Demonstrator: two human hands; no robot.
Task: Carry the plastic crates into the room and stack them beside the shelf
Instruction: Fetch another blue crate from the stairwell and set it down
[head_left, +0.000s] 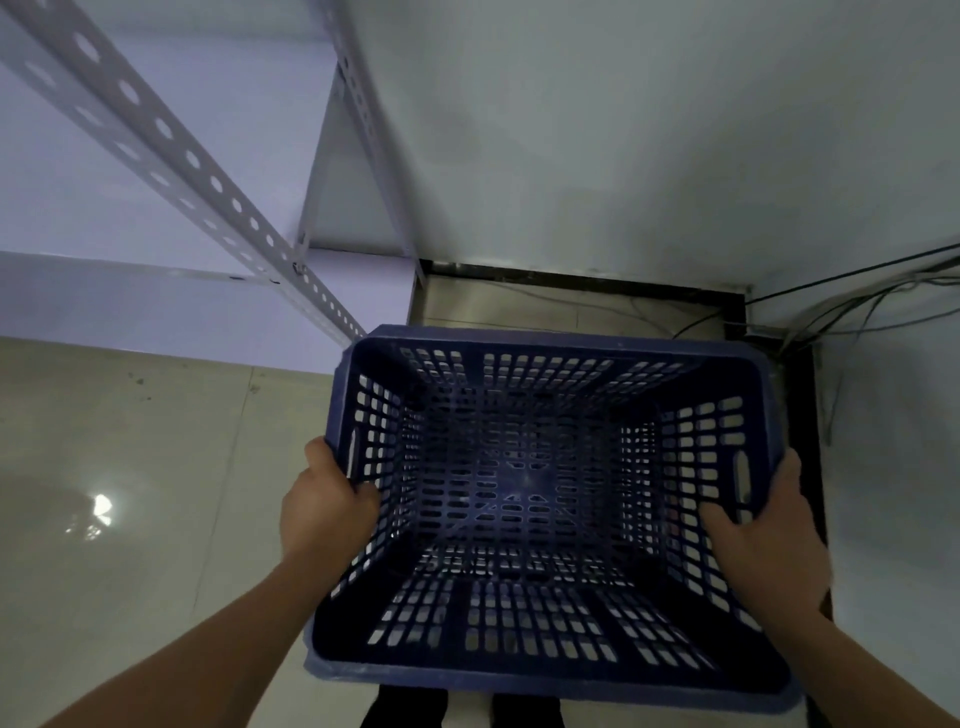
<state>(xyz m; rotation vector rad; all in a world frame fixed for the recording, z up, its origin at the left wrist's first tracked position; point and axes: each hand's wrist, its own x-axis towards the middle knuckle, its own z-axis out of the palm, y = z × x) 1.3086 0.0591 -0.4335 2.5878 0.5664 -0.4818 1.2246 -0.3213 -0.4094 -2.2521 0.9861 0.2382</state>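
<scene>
A dark blue perforated plastic crate (540, 499) fills the lower middle of the head view, empty and seen from above. My left hand (324, 499) grips its left rim, fingers curled over the edge into the crate. My right hand (763, 535) grips the right rim, fingers hooked inside the wall. The crate sits just right of the white metal shelf (208, 291), whose slotted upright (156, 130) runs diagonally toward the crate's far left corner. Whether the crate rests on the floor or on another crate cannot be told.
A white wall (623, 156) stands behind the crate, with a dark skirting (571, 283) at its foot. Loose cables (841, 306) hang in the right corner. Glossy beige floor tiles (130, 467) spread to the left. My dark trouser legs (405, 709) show below the crate.
</scene>
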